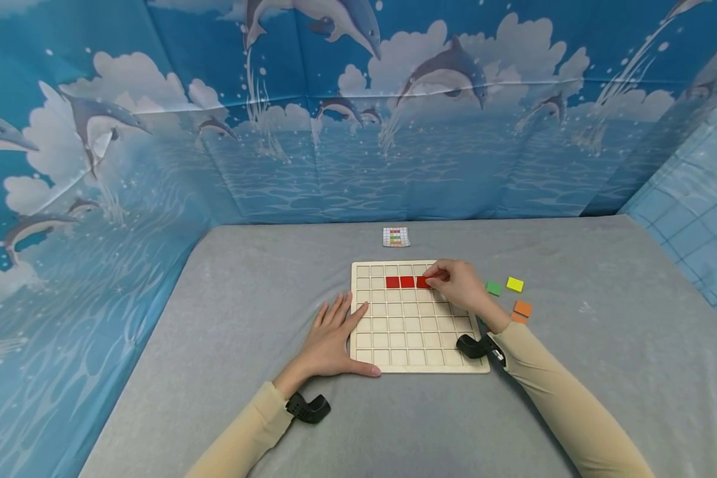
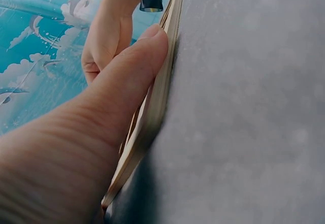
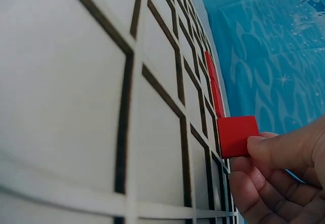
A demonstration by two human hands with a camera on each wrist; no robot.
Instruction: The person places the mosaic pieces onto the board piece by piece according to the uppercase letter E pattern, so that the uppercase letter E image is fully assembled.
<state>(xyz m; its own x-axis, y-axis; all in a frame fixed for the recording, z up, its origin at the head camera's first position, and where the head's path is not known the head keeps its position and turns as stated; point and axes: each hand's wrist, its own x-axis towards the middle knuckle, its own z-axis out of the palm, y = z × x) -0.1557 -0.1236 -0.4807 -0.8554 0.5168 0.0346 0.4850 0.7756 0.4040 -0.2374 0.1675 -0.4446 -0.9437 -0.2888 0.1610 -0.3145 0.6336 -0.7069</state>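
Observation:
A pale wooden grid board (image 1: 397, 337) lies on the table. My left hand (image 1: 328, 345) rests spread at its left side, fingertips by the left rim and thumb on the front corner; the left wrist view shows the thumb (image 2: 144, 51) against the board's edge. Near the board's far right, my right hand (image 1: 460, 285) pinches a red square tile (image 3: 236, 136) between thumb and fingers. This tile stands tilted up from the grid in the right wrist view. To its left, red tiles (image 1: 399, 282) sit in a row of cells in the second row from the back.
Right of the board lie a green tile (image 1: 493, 288), a yellow tile (image 1: 515, 284) and orange tiles (image 1: 522, 309), partly hidden by the right wrist. A small card with a coloured grid pattern (image 1: 396, 237) lies behind the board. A dolphin-print curtain (image 1: 358, 166) hangs beyond the grey table (image 1: 263, 279).

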